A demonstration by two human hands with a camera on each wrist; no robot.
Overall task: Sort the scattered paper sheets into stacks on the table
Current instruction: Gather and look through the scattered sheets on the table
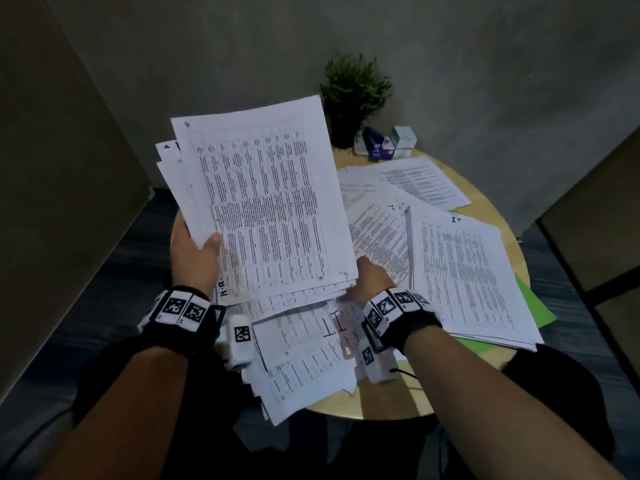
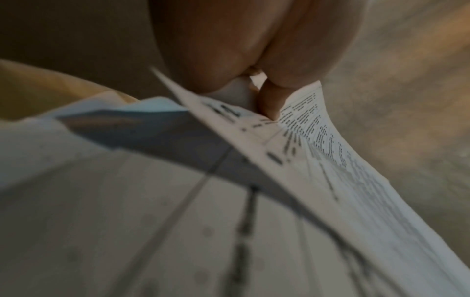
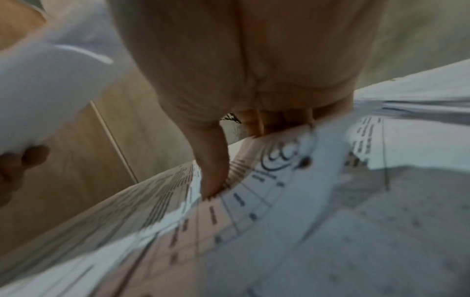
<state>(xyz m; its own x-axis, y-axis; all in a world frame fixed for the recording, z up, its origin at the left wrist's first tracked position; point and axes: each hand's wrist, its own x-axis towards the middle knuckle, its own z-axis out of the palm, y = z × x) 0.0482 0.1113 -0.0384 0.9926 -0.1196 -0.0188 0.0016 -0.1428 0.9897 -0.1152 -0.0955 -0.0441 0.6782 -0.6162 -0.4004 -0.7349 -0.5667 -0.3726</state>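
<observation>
I hold a bundle of printed sheets (image 1: 263,202) tilted up above the left half of the round wooden table (image 1: 491,206). My left hand (image 1: 204,247) grips its lower left edge, thumb (image 2: 269,104) on the top page. My right hand (image 1: 367,271) pinches the lower right corner, thumb (image 3: 213,176) on the print; its fingers behind the paper are mostly hidden. More loose sheets (image 1: 304,358) lie under the bundle at the front edge. A thick stack (image 1: 464,271) sits at the right. Other pages (image 1: 415,181) fan out at the back.
A green sheet (image 1: 533,306) sticks out from under the right stack. A potted plant (image 1: 353,95) and small boxes (image 1: 384,142) stand at the table's far edge against a grey wall. Some front sheets overhang the table's near rim.
</observation>
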